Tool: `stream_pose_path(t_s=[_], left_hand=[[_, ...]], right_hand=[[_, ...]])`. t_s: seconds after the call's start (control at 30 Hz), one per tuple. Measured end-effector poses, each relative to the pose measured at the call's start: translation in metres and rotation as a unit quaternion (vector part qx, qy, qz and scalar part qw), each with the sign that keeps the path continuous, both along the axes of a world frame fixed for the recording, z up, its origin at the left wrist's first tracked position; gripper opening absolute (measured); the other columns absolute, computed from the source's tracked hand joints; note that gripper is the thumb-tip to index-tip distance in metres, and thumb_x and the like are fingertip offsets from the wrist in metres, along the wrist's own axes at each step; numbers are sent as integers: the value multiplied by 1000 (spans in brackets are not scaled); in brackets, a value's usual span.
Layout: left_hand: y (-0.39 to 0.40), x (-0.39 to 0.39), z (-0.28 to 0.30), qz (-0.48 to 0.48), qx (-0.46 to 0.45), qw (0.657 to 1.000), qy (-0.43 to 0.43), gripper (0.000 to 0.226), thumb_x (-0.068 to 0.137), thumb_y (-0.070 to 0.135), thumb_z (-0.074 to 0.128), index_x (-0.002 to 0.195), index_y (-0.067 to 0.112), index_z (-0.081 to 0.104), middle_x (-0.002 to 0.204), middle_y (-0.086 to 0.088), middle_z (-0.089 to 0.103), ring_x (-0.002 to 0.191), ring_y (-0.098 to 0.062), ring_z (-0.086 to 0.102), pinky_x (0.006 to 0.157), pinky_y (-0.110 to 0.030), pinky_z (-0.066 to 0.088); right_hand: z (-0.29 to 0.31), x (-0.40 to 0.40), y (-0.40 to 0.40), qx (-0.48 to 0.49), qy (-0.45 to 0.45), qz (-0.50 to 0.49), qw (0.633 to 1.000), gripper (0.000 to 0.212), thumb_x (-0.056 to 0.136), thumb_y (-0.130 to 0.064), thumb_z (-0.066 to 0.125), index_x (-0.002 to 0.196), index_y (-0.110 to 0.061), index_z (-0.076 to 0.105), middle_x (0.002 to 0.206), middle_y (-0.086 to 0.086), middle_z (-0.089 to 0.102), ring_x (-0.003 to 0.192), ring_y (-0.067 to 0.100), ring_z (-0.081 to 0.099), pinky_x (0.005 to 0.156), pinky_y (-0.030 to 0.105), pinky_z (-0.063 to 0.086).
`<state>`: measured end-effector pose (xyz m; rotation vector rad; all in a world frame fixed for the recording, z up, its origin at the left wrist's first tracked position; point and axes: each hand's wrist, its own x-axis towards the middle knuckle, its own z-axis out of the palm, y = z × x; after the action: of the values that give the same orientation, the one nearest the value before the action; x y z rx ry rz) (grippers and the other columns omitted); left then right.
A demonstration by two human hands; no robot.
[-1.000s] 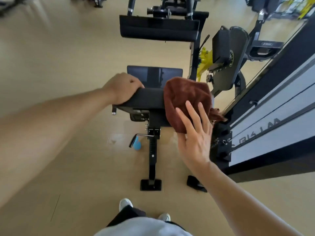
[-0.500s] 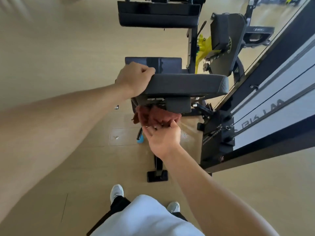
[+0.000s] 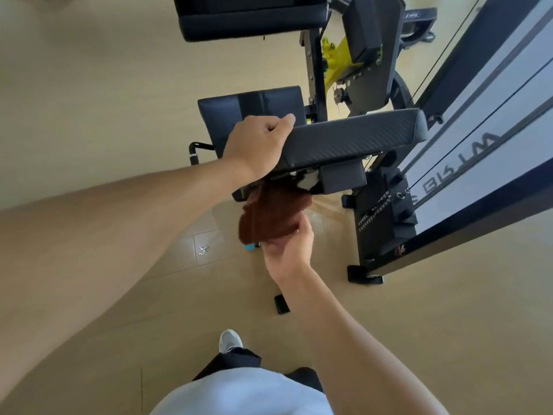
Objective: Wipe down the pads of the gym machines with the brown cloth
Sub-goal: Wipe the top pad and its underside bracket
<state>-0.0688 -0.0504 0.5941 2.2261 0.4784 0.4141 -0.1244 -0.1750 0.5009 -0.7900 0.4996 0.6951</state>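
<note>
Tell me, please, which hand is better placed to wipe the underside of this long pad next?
The right hand: it already holds the brown cloth directly beneath the long pad. The left hand keeps its grip on the pad's near end, steadying it.

The near pad [image 3: 353, 139] runs across the middle of the view, with the left hand [image 3: 257, 145] wrapped over its left end. Beneath that pad, under its left half, the cloth [image 3: 272, 215] hangs bunched, and the right hand [image 3: 288, 247] holds it from below. Behind the near pad, lower and to the left, sits the seat pad [image 3: 233, 110]; farther back again, at the top of the view, lies a third pad [image 3: 251, 20]. The weight stack frame [image 3: 478, 163] stands to the right of all three. A shoe [image 3: 229, 340] rests on the floor [image 3: 89, 85] nearest the viewer.
</note>
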Motion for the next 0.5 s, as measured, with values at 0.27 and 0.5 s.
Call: stream_pose_path(t_s=[0.27, 0.5], left_hand=[[-9, -5, 8, 31, -37, 998, 31, 64, 94, 53, 40, 76, -5, 59, 73, -12, 56, 68, -20, 52, 68, -36, 38], [6, -12, -6, 90, -332, 938, 38, 50, 97, 59, 39, 83, 30, 76, 93, 6, 73, 91, -12, 65, 86, -29, 49]], right_hand=[[25, 20, 2, 109, -30, 32, 993, 26, 103, -21, 41, 86, -16, 60, 79, -4, 73, 73, 14, 70, 70, 25, 53], [3, 51, 58, 180, -28, -4, 983, 52, 94, -47, 45, 139, -25, 59, 144, 12, 59, 136, 37, 51, 116, 54, 34]])
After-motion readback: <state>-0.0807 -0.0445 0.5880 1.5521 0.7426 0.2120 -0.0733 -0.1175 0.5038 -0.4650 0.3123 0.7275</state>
